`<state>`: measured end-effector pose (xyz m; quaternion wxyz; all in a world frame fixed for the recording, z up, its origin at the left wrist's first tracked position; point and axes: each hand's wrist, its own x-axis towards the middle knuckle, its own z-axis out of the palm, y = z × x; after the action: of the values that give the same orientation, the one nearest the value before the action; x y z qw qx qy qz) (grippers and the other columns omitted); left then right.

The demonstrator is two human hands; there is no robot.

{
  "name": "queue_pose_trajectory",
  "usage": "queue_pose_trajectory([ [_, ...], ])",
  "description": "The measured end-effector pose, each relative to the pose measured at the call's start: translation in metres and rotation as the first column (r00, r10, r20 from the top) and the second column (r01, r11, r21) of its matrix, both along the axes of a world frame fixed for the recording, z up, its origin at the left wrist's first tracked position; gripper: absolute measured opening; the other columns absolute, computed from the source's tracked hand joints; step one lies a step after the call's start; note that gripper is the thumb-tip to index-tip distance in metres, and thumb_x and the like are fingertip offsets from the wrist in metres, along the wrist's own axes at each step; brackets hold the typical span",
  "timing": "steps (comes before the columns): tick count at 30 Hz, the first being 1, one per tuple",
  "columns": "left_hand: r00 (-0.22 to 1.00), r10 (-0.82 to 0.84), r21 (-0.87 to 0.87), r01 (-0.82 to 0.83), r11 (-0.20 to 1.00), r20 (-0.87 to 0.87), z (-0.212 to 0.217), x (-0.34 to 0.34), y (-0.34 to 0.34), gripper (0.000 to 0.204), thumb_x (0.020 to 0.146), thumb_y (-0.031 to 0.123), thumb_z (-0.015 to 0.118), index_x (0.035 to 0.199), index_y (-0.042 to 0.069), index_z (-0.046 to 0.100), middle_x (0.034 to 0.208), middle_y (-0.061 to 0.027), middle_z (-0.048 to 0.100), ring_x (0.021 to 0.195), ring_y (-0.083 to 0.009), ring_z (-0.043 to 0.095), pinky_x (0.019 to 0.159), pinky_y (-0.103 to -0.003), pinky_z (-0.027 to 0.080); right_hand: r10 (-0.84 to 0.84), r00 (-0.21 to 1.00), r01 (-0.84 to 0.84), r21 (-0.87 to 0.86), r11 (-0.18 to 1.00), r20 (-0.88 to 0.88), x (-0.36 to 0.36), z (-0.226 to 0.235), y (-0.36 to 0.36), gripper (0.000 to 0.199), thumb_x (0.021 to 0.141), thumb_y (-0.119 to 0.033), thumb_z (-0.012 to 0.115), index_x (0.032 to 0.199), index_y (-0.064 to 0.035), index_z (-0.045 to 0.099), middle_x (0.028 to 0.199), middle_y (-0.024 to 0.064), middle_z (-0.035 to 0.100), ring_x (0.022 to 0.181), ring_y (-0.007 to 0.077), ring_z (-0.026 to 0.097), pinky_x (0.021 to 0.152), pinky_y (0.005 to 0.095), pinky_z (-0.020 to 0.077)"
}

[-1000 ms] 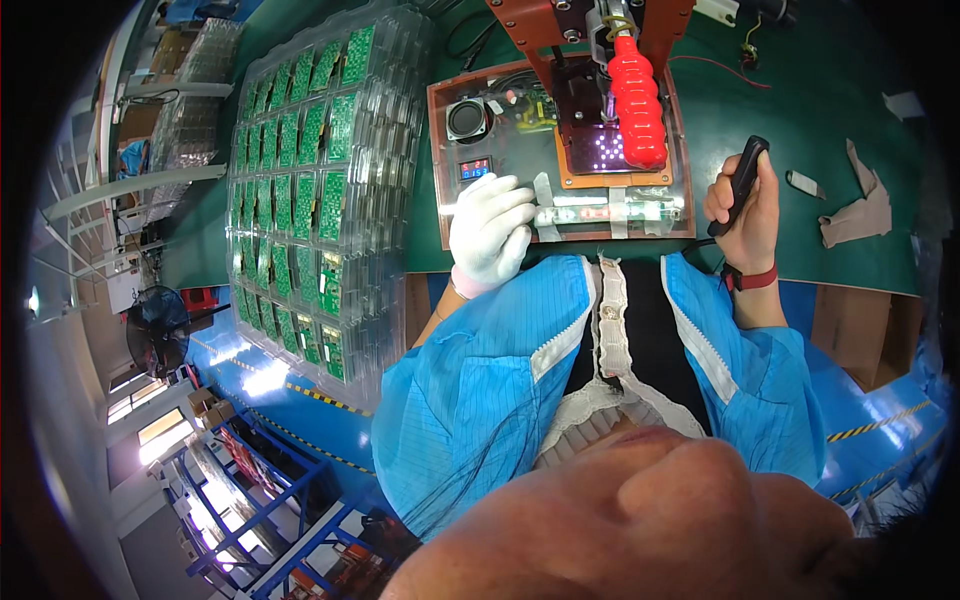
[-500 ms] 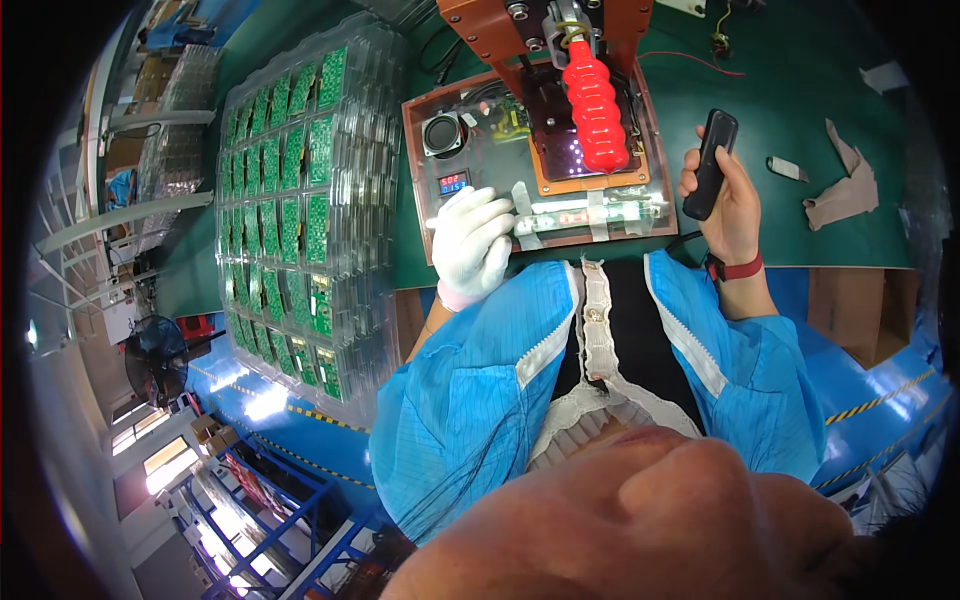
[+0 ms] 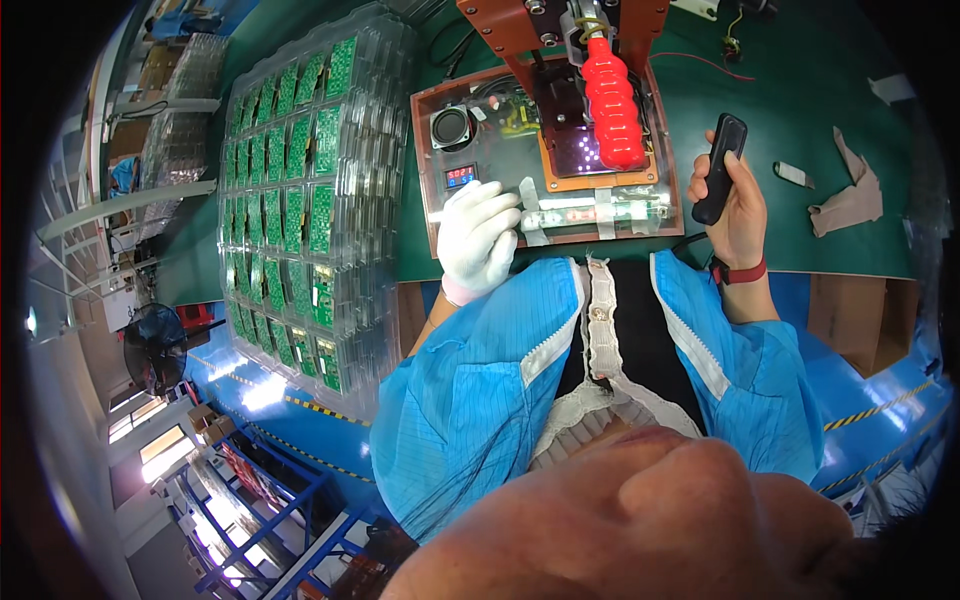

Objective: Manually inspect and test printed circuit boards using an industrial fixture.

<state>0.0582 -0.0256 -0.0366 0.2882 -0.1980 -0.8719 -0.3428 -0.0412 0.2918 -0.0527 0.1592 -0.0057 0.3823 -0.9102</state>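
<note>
My left hand [image 3: 478, 238], in a white glove, rests over the near left corner of a clear-topped test fixture box [image 3: 425, 190]. Its fingers are loosely extended, with nothing visible in them. Just above them a small red and blue digital display [image 3: 460, 177] is lit. Taped along the box's near edge, right of the glove, is a lit clear strip [image 3: 630, 211]. My bare right hand [image 3: 742, 205], wearing a red wristband, is closed around a slim black handheld device [image 3: 720, 168], thumb on its face. A red ribbed lever handle [image 3: 612, 110] hangs from the brown press [image 3: 500, 28] over the box.
Tall stacked clear trays of green circuit boards [image 3: 325, 140] stand left of the box. On the green table [image 3: 790, 90] at right lie a small white-and-dark piece [image 3: 793, 175] and a beige cloth strip [image 3: 850, 205]. A cardboard box [image 3: 858, 315] sits below the table.
The whole view has shifted slightly, so the bench things appear a little farther right. Both hands keep nearly the same pose, and the black device stays in my right hand.
</note>
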Motion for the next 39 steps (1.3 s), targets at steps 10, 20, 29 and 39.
queue_pose_trajectory([
  [10,1.000,-0.001,-0.010,0.001,1.000,-0.015,0.000,0.000,-0.001,0.016,0.084,0.010,0.064,0.092,-0.001,0.072,0.102,-0.0147,0.074,0.105,-0.0351,0.068,0.101,-0.047,0.050,0.010,1.000,-0.010,-0.003,1.000,0.013,0.001,-0.001,0.001,0.044,0.110,-0.023,0.040,0.146,0.0018,0.038,0.098,0.0112,0.060,0.076,0.0137,0.056,0.070,0.0257,0.0472],
  [20,1.000,0.013,-0.002,-0.013,1.000,-0.005,0.001,-0.001,0.001,0.016,0.080,0.009,0.068,0.093,0.002,0.072,0.103,-0.0104,0.075,0.104,-0.0317,0.068,0.102,-0.048,0.048,-0.031,0.998,0.029,0.032,0.999,0.056,0.001,0.004,-0.004,0.043,0.111,-0.024,0.038,0.146,0.0002,0.039,0.098,0.0101,0.059,0.074,0.0141,0.055,0.069,0.0271,0.0471],
  [29,1.000,0.027,-0.006,-0.027,1.000,-0.016,-0.002,-0.001,-0.001,0.016,0.077,0.009,0.068,0.091,0.002,0.073,0.102,-0.0099,0.074,0.103,-0.0312,0.068,0.101,-0.047,0.049,0.134,0.985,-0.156,-0.246,0.957,-0.104,-0.001,-0.017,0.009,0.039,0.112,-0.028,0.036,0.142,-0.0034,0.046,0.091,0.0086,0.058,0.072,0.0147,0.054,0.066,0.0271,0.0444],
  [39,0.999,0.010,0.016,-0.009,1.000,-0.035,-0.003,-0.002,0.000,0.017,0.077,0.009,0.069,0.091,0.002,0.073,0.102,-0.0101,0.075,0.102,-0.0310,0.068,0.100,-0.047,0.050,0.013,0.997,-0.005,-0.109,0.994,0.079,0.001,0.000,0.003,0.038,0.112,-0.029,0.035,0.137,-0.0033,0.049,0.082,0.0067,0.057,0.070,0.0157,0.054,0.068,0.0281,0.0437],
])
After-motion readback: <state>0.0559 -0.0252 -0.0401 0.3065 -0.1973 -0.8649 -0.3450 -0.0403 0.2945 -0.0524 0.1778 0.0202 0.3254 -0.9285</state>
